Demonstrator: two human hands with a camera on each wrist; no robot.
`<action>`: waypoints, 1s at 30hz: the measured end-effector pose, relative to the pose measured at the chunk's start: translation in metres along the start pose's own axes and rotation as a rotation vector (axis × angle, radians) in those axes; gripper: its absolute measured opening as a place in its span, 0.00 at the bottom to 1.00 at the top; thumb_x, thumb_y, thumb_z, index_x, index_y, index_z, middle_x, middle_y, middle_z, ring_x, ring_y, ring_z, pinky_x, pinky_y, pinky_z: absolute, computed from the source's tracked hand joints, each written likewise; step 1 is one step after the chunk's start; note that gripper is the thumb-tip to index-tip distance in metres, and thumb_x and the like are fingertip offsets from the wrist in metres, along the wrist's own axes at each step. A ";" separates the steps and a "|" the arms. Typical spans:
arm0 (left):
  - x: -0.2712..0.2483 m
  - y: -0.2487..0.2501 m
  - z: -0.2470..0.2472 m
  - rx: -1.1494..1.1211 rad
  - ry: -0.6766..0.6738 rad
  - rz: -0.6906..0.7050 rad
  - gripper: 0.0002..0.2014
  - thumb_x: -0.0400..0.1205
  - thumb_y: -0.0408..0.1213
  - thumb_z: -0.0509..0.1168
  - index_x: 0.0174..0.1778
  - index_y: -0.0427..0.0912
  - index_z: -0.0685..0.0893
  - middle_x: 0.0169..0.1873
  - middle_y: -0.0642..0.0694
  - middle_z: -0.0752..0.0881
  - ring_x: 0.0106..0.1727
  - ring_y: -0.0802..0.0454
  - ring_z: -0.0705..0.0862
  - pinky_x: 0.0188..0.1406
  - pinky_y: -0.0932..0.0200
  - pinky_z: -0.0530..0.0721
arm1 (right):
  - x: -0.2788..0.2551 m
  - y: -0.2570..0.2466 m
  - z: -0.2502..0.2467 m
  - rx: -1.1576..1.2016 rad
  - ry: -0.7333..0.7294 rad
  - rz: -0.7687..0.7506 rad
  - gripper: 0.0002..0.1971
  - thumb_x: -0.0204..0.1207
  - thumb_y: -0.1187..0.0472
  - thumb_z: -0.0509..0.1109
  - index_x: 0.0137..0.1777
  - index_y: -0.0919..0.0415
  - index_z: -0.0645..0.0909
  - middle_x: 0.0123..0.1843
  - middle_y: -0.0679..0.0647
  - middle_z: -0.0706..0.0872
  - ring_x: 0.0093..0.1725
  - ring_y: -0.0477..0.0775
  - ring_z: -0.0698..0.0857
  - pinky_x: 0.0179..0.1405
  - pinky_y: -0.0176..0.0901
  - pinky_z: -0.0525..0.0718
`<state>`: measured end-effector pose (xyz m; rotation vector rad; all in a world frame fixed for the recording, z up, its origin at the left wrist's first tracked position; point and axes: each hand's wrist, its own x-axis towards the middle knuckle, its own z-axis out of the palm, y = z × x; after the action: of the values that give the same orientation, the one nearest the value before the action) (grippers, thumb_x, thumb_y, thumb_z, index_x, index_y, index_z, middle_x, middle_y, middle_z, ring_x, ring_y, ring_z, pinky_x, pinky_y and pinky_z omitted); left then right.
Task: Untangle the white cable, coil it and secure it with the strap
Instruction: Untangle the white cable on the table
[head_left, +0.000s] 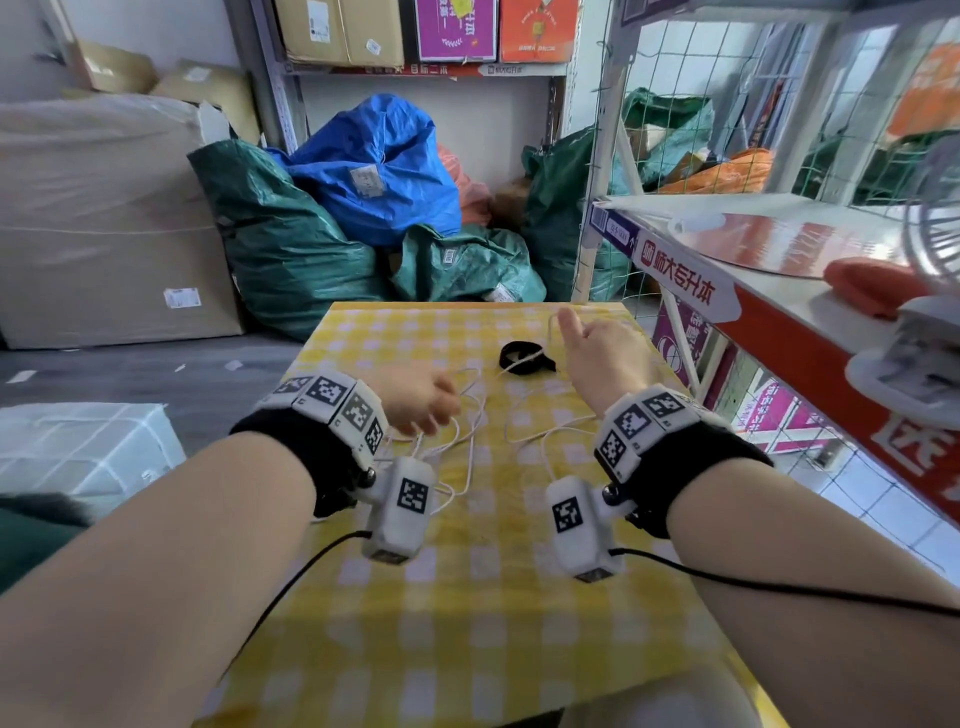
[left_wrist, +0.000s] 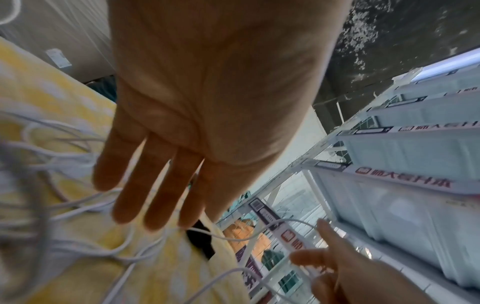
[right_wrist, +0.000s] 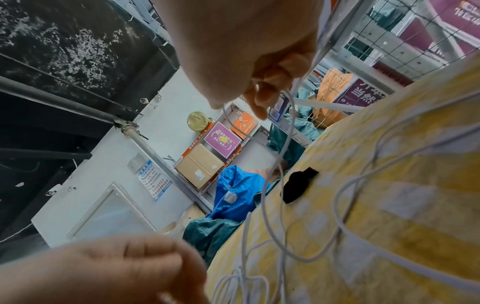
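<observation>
The white cable (head_left: 470, 415) lies in loose tangled loops on the yellow checked tablecloth (head_left: 467, 623). My left hand (head_left: 421, 400) hovers over the left part of the tangle. In the left wrist view its fingers (left_wrist: 155, 205) are straight, with strands (left_wrist: 78, 164) beneath them. My right hand (head_left: 597, 353) is raised at the far right of the table and pinches a cable loop between curled fingers (right_wrist: 265, 86). From there the strand (right_wrist: 283, 148) hangs down to the cloth. The black strap (head_left: 535, 368) lies curled between the hands, with a cable strand across it.
A metal shelf (head_left: 727, 291) with a red-and-white board stands close on the right, holding an orange cloth (head_left: 872, 283) and a fan (head_left: 930, 332). Green and blue sacks (head_left: 374, 171) pile up behind the table. A large wrapped box (head_left: 104, 218) and a white crate (head_left: 88, 447) are on the left.
</observation>
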<state>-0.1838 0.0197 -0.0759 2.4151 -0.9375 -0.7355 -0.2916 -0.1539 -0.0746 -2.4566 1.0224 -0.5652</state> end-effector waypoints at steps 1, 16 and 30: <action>0.000 -0.003 0.006 0.072 -0.078 -0.022 0.12 0.84 0.41 0.60 0.58 0.39 0.81 0.42 0.49 0.85 0.40 0.54 0.83 0.40 0.60 0.81 | -0.001 0.002 -0.001 0.000 -0.011 0.037 0.29 0.85 0.39 0.43 0.41 0.61 0.76 0.36 0.53 0.75 0.31 0.51 0.73 0.27 0.42 0.63; -0.003 -0.025 0.046 0.657 -0.243 -0.073 0.03 0.70 0.46 0.73 0.35 0.53 0.88 0.37 0.57 0.89 0.43 0.56 0.88 0.47 0.54 0.89 | -0.013 0.004 0.007 -0.313 -0.016 -0.069 0.18 0.76 0.65 0.60 0.64 0.55 0.81 0.69 0.57 0.74 0.71 0.61 0.69 0.69 0.53 0.68; -0.018 -0.028 0.028 0.352 -0.112 0.076 0.12 0.87 0.39 0.52 0.51 0.41 0.81 0.47 0.48 0.84 0.47 0.52 0.79 0.48 0.61 0.71 | -0.051 -0.039 0.051 -0.228 -0.722 -0.622 0.14 0.80 0.62 0.63 0.62 0.61 0.84 0.55 0.57 0.88 0.51 0.56 0.85 0.53 0.48 0.84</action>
<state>-0.1996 0.0453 -0.1073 2.6387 -1.2906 -0.7358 -0.2761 -0.0803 -0.1074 -2.8152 0.0293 0.3004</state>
